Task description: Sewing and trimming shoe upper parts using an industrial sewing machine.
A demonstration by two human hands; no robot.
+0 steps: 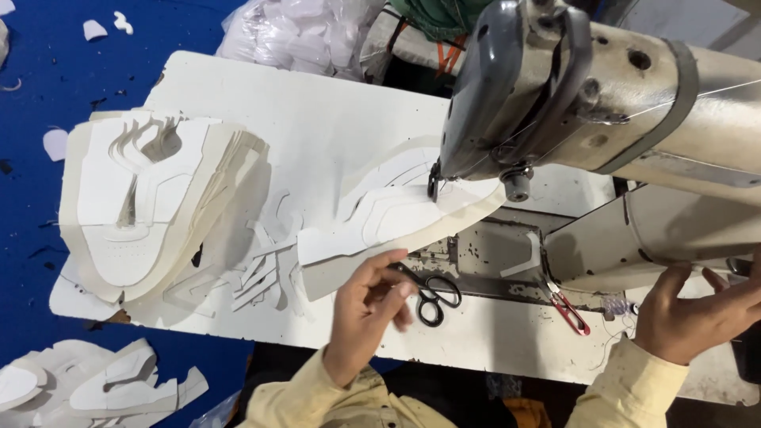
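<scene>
My left hand (363, 305) rests at the near edge of a white shoe-upper piece (396, 218), fingertips touching its lower edge beside black-handled scissors (432, 295). The piece lies under the head of a grey sewing machine (571, 87), reaching to the needle area. My right hand (697, 313) hovers with fingers apart near the machine's base at the right, holding nothing. Both arms wear pale yellow sleeves.
A tall stack of white cut shoe pieces (151, 202) sits on the left of the white table (333, 111), loose offcuts (261, 277) beside it. Red-handled thread snips (567, 309) lie near the machine base. More white pieces (103, 384) lie on the blue floor.
</scene>
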